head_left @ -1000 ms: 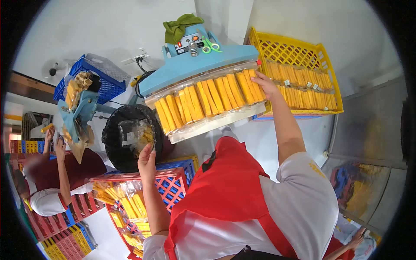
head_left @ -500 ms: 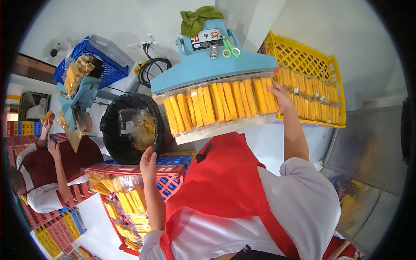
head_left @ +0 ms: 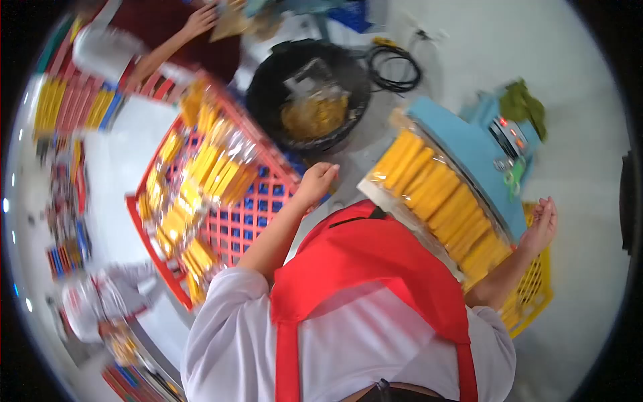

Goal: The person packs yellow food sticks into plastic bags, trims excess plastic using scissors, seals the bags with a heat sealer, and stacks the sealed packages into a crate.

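Note:
My left hand [head_left: 318, 182] hovers by the corner of a red crate [head_left: 281, 167], its fingers curled together with nothing visible in them. Clear bags of yellow sticks [head_left: 224, 175] fill much of that crate. My right hand [head_left: 541, 224] is beside the far end of a light-blue sealing machine [head_left: 469, 157], fingers loosely bent and apart, holding nothing I can see. Along the machine's front edge lies a row of bagged yellow sticks [head_left: 439, 197]. Green-handled scissors [head_left: 514, 175] and a green cloth [head_left: 522, 107] rest on the machine.
A black-lined bin [head_left: 261, 87] containing plastic and yellow scraps stands beyond my left hand. Under my right arm is a yellow crate [head_left: 536, 288]. Coiled black cable [head_left: 395, 70] lies behind the bin. One co-worker's hand [head_left: 199, 21] shows at top left; another person [head_left: 110, 295] is at lower left.
My view has swung left, so the red crate shows more fully. My right hand has come off the bagged sticks. My left hand has moved from the bin's edge toward the crate corner.

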